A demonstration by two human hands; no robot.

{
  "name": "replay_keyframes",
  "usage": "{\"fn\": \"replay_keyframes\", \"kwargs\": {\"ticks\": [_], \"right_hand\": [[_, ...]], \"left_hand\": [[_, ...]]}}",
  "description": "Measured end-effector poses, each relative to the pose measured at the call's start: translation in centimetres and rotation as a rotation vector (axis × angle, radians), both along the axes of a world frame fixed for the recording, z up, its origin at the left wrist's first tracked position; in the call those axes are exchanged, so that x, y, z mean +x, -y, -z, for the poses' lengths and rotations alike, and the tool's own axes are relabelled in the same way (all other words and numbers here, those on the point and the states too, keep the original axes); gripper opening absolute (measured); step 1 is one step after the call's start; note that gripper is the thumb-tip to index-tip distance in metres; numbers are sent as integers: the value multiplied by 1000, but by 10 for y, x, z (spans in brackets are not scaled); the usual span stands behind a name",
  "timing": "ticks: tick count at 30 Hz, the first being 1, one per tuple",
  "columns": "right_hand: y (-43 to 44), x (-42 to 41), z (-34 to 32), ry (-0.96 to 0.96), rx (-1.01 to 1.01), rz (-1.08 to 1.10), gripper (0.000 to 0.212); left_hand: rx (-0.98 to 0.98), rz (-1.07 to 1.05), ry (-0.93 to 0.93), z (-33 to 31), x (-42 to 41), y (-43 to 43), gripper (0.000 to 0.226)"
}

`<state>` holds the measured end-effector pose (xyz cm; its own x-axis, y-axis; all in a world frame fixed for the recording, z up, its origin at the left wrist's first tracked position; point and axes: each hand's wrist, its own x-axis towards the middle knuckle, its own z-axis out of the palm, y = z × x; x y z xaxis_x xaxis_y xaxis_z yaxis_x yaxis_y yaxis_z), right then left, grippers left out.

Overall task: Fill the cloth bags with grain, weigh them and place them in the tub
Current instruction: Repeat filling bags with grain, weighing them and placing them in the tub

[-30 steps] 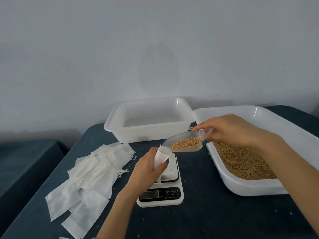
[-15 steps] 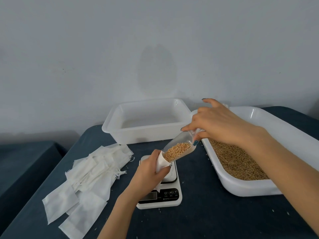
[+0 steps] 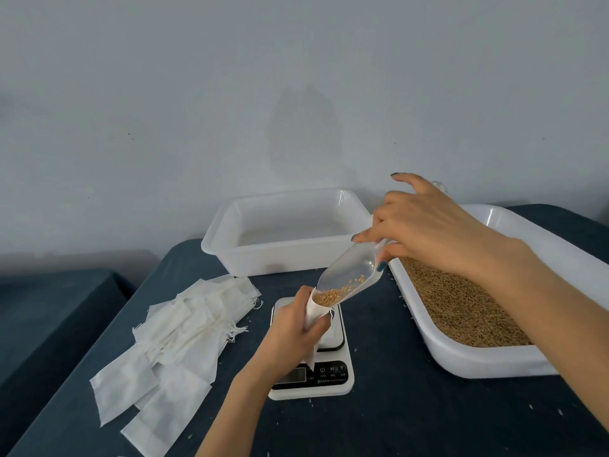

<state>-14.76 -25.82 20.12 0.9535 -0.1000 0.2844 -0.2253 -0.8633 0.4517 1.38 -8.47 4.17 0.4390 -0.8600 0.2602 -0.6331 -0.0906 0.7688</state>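
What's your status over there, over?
Left hand grips cloth bag at scale. Right hand holds scoop tipped, grain at bag's mouth. Nothing blocking the pour.

The scene is lit softly and rather dimly, with a cool grey-blue cast. Small glints are caught on the far rims of the tub (image 3: pixel 286 258) and the tray (image 3: pixel 478 361). Faint, soft-edged shadows are thrown on the desk (image 3: pixel 412 407) beneath them. A darker oval patch is seen on the wall (image 3: pixel 306 133); shadow or stain cannot be told. Straight edges are bowed by the wide lens. The scale (image 3: pixel 344 385) display is too soft to be read.
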Motion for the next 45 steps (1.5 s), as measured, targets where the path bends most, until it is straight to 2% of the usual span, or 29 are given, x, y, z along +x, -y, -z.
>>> {"fn": "replay_keyframes", "kwargs": {"ticks": [4, 7, 11, 13, 16, 18, 20, 23, 26, 28, 30, 32, 35, 38, 40, 43, 45], "right_hand": [[10, -9, 11, 31, 207, 43, 43], [21, -19, 28, 68, 542, 65, 38], [31, -30, 56, 175, 1098, 82, 30], [39, -34, 66, 253, 1212, 95, 30], [59, -40, 80, 334, 1215, 224, 20], [74, -46, 89, 377, 1176, 401, 18], [84, -52, 98, 371, 1098, 593, 14], [84, -55, 102, 139, 930, 811, 26], [78, -52, 101, -59, 746, 904, 33], [70, -46, 96, -22, 594, 856, 31], [58, -37, 91, 169, 518, 658, 32], [35, -21, 84, 355, 656, 356, 32], [-11, 6, 83, 367, 823, 61, 23], [-39, 30, 103, 337, 858, -27, 22], [-44, 42, 123, 400, 916, -26, 22], [-43, 54, 155, 566, 964, 25, 19], [-39, 55, 176, 679, 1007, 51, 16]], "left_hand": [[-41, 7, -52, -3, -1, -2, 14], [-68, 14, -37, -5, -1, -3, 14], [-110, -1, -43, -11, -1, -2, 7], [-134, 13, -74, -14, -1, -2, 9], [-150, -9, -46, -18, 3, -3, 19], [-170, -54, 25, -18, 8, -1, 17], [-164, -111, 131, -20, 14, 0, 27], [-139, -134, 121, -30, 21, 1, 25], [-133, -205, 173, -38, 24, 3, 16], [-157, -256, 223, -40, 25, 4, 15], [-138, -310, 244, -39, 26, 5, 17], [-62, -360, 250, -33, 27, 9, 26], [25, -390, 252, -22, 25, 17, 33], [16, -414, 231, -13, 27, 21, 19], [24, -397, 186, -9, 32, 24, 30], [6, -333, 129, -9, 35, 23, 65], [-60, -312, 19, -6, 35, 18, 68]]}}
